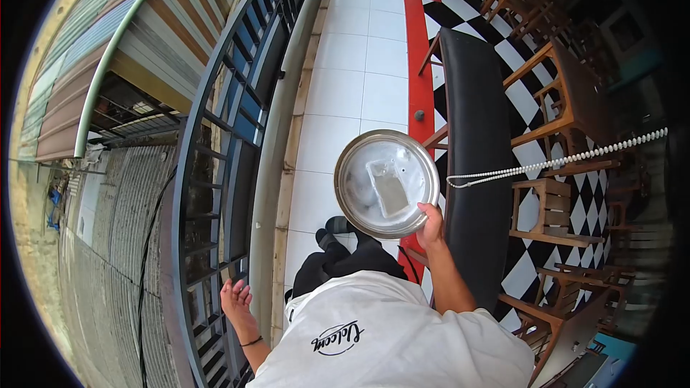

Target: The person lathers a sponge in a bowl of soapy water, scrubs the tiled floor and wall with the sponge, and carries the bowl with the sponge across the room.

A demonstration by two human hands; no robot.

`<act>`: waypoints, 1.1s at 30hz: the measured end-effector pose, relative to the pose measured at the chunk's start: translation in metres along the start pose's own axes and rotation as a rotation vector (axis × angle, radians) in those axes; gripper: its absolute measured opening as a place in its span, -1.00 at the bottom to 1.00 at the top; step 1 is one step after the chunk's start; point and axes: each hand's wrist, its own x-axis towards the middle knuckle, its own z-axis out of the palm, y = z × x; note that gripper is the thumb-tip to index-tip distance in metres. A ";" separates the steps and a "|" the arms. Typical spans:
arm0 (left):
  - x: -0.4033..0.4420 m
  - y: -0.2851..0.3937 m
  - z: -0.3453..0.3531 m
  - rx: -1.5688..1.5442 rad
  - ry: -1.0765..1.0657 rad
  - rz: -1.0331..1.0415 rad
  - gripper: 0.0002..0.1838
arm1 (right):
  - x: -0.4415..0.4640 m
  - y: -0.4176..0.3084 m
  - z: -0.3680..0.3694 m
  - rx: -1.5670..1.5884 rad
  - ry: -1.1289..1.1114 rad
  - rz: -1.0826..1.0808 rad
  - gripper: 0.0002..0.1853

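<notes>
A round metal tray (433, 172) with a raised rim is held out in front of the body. My right hand (430, 224) grips its lower right edge, thumb over the rim. Inside the tray lie whitish, cloudy contents and a pale rectangular shape (391, 192); what they are I cannot make out. My left hand (237, 299), a dark band at its wrist, is beside the metal railing (188, 223), fingers apart and holding nothing.
A long black padded bench (474, 136) runs along the right, with a coiled white cord (560, 164) above it. Wooden chairs (543, 208) and tables stand on the checkered floor. White tiles (334, 93) run ahead beside the railing; corrugated roofs lie beyond it.
</notes>
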 end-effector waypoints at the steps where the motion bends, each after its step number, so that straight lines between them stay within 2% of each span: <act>1: 0.011 0.001 0.007 0.023 -0.030 -0.002 -0.54 | 0.014 0.000 0.004 -0.001 -0.022 -0.008 -0.42; 6: 0.072 0.051 0.055 0.259 -0.179 0.094 -0.59 | 0.039 -0.006 0.054 0.050 0.002 -0.007 -0.41; 9: 0.099 0.092 0.095 0.252 -0.243 0.228 -0.57 | 0.058 -0.008 0.069 0.082 -0.001 0.048 -0.43; 13: 0.134 0.120 0.138 0.290 -0.297 0.275 -0.55 | 0.092 -0.018 0.096 0.119 0.017 0.027 -0.45; 19: 0.226 0.090 0.197 0.439 -0.321 0.053 -0.56 | 0.165 -0.047 0.123 0.175 0.113 -0.009 -0.43; 25: 0.342 0.078 0.354 0.667 -0.470 -0.173 -0.61 | 0.272 -0.103 0.137 0.262 0.202 -0.124 -0.39; 29: 0.411 0.073 0.453 1.084 -0.498 -0.265 -0.58 | 0.349 -0.159 0.138 0.372 0.275 -0.234 -0.43; 33: 0.464 0.092 0.565 1.122 -0.460 -0.357 -0.55 | 0.418 -0.245 0.143 0.413 0.374 -0.294 -0.45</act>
